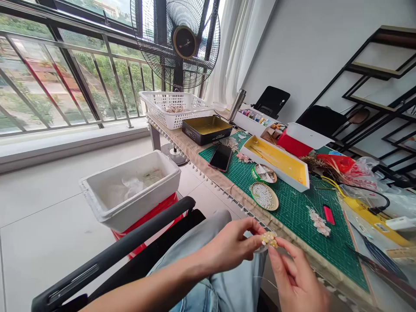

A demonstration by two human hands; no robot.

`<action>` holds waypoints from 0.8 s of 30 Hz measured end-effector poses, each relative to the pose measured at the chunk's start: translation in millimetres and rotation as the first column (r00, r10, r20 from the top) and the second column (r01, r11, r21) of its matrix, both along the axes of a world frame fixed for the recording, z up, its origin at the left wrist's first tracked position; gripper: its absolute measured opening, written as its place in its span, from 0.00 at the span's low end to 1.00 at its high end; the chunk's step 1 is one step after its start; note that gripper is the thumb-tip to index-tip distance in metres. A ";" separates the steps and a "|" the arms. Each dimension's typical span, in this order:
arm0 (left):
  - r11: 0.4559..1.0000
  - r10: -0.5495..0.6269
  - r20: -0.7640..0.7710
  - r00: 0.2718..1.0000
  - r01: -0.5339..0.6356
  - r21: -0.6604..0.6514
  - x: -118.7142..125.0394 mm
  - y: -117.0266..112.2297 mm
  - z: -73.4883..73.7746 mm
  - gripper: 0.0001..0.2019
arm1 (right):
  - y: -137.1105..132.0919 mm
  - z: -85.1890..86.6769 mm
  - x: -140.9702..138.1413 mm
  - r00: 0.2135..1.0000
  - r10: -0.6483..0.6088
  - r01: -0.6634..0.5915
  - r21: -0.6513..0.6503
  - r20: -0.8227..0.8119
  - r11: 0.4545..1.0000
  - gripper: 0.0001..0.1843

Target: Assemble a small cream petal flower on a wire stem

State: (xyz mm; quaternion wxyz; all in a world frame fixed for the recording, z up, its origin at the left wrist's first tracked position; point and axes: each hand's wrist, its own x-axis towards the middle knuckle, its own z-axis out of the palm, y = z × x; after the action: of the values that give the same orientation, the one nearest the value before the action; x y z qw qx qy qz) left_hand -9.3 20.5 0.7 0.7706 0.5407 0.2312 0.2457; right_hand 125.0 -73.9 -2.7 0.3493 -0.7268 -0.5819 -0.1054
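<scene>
Along the lower left of the frame, a black chair armrest point(97, 255) runs past a white foam box point(130, 190) sitting on a red bin point(146, 221). At bottom centre, the left hand point(227, 247) reaches in from the left, its thumb and fingertips point(256, 225) closed narrowly on a small cream-and-yellow beaded flower piece point(269, 239). That piece is held up in the air over the lap, just short of the table edge. Above the hands, a green cutting mat point(292, 212) carries a round dish of white pearl beads point(262, 196) and a white tray lined with yellow point(276, 162). At lower right, the right hand point(295, 277) rises with its fingers close together, the fingertips point(276, 245) touching the same piece from the other side. Further right on the mat lie pale flower pieces point(318, 222), just beside a small red rectangular object point(329, 215).
</scene>
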 end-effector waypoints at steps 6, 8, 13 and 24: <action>1.000 0.013 0.027 1.000 -0.013 0.017 2.3 2.8 -8.4 0.20 | 1.0 11.1 9.6 0.929 0.123 -0.142 0.027 0.349 0.990 0.15; 0.999 0.024 0.014 1.000 -0.024 0.022 3.9 3.6 -10.6 0.21 | 3.1 16.1 14.5 0.925 0.184 -0.181 -0.041 0.333 0.983 0.15; 0.952 -0.024 0.028 0.999 0.031 -0.305 7.7 9.1 -13.5 0.19 | 10.2 19.8 28.4 0.949 0.170 -0.254 -0.323 -0.266 0.912 0.19; 0.596 -0.278 0.332 0.901 0.433 -0.676 -2.3 30.4 -21.2 0.03 | 19.2 7.8 30.0 0.753 0.068 -0.356 -0.318 -0.654 0.879 0.17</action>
State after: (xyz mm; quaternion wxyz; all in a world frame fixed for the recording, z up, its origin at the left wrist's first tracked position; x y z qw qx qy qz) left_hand -11.6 50.9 -20.6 0.9734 0.1925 0.1218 0.0232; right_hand 155.0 -54.7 5.1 0.3656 -0.7050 -0.5216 0.3117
